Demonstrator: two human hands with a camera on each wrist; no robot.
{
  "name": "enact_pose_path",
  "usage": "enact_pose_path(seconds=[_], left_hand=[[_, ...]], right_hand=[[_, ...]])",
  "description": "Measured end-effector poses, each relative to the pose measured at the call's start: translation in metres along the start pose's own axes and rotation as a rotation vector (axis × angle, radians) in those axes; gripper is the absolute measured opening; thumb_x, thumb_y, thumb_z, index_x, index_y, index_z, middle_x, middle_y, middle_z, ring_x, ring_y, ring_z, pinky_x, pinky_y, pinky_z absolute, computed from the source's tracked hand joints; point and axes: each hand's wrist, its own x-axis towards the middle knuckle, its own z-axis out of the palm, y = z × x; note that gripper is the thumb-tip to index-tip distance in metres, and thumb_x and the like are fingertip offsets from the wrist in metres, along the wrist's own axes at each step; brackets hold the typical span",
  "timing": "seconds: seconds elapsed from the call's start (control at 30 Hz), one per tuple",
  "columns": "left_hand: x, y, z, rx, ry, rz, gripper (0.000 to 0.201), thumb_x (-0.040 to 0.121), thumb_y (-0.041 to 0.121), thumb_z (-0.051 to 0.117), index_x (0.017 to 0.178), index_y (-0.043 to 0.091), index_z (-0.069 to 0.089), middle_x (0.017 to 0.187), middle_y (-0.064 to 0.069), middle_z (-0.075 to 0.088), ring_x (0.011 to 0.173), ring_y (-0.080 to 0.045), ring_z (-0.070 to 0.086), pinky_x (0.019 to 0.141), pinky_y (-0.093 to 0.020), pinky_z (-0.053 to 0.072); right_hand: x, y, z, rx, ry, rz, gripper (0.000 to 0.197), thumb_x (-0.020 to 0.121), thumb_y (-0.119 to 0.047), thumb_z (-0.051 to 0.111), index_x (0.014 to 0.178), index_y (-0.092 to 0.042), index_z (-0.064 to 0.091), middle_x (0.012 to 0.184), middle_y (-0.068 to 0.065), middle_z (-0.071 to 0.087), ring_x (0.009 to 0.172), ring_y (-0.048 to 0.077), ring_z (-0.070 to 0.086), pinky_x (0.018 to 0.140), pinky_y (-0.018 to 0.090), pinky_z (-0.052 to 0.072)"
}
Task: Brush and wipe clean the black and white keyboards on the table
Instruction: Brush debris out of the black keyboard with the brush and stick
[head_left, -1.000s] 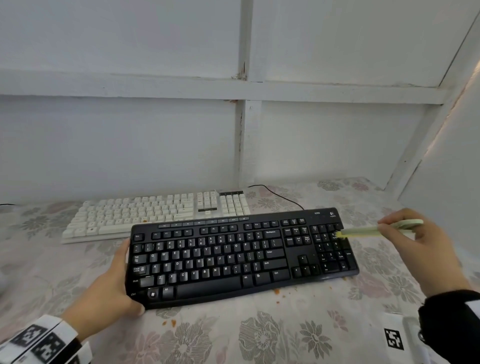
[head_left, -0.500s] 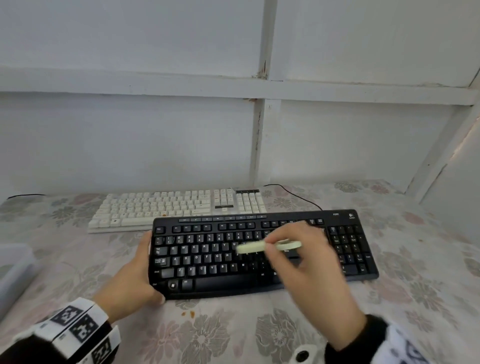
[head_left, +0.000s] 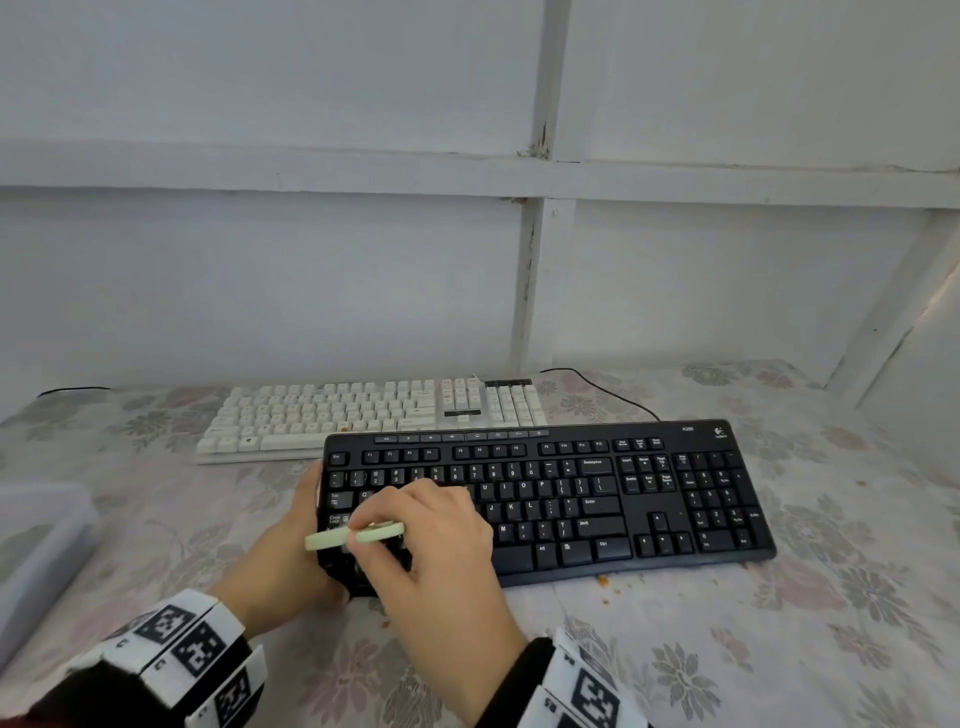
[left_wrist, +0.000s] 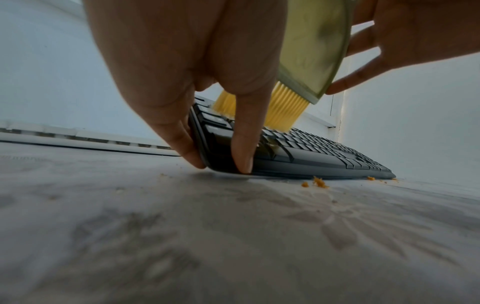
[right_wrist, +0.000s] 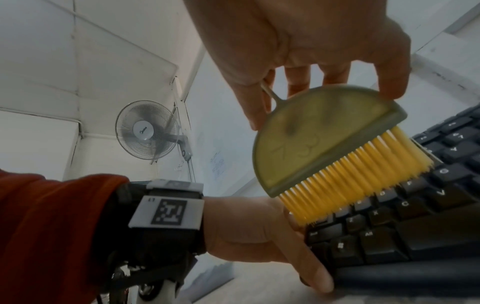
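Where the flowered cloth runs out at the far left, a pale plastic bin sits at the table's edge. Next comes the left hand, its thumb and fingers clamped round the left end of the black keyboard; the left wrist view shows the fingertips down at the near left corner, which sits a little off the cloth. Behind, close to the wall and just beyond the black board's back edge, lies the white keyboard, flat, with a dark cable running off its right end.

Over the black board's left keys hangs the right hand, fingers curled round a pale green brush. From the right wrist view the brush is a half-round body pinched by thumb and fingers at its curved top, and its yellow bristles rest on the letter keys near Z, X and C. The left hand shows there too, gripping the board's end beside the bristles.

Further right, orange crumbs lie on the cloth just in front of the black board's near edge, and more show in the left wrist view. A wall fan hangs high in the right wrist view.
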Motion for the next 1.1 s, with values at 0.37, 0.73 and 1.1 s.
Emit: enact_pose_path(seconds=[0.37, 0.73, 1.1], left_hand=[[-0.002, 0.005, 0.0, 0.008, -0.017, 0.0, 0.108, 0.073, 0.014, 0.073, 0.143, 0.036, -0.006, 0.101, 0.012, 0.06, 0.085, -0.004, 0.063, 0.068, -0.02, 0.049], [-0.002, 0.007, -0.001, -0.006, -0.041, -0.063, 0.122, 0.058, -0.002, 0.071, 0.14, 0.046, -0.005, 0.096, 0.002, 0.064, 0.081, -0.013, 0.065, 0.069, -0.031, 0.054], [-0.005, 0.012, -0.003, -0.016, -0.054, -0.067, 0.12, 0.06, -0.006, 0.07, 0.138, 0.047, -0.005, 0.096, 0.005, 0.061, 0.081, -0.01, 0.063, 0.064, -0.021, 0.048]], right_hand=[[0.001, 0.001, 0.01, -0.095, -0.026, 0.006, 0.039, 0.081, -0.054, 0.028, 0.1, -0.036, 0.057, 0.1, -0.014, 0.05, 0.102, 0.003, 0.037, 0.097, 0.023, 0.016], [-0.005, 0.006, 0.0, -0.269, 0.133, 0.021, 0.006, 0.089, -0.037, 0.049, 0.087, -0.036, 0.055, 0.089, -0.016, 0.051, 0.088, 0.011, 0.044, 0.081, 0.034, 0.026], [-0.007, 0.004, -0.019, -0.171, 0.002, 0.135, 0.009, 0.095, -0.04, 0.047, 0.092, -0.036, 0.055, 0.096, -0.018, 0.049, 0.096, 0.002, 0.035, 0.086, 0.027, 0.023]])
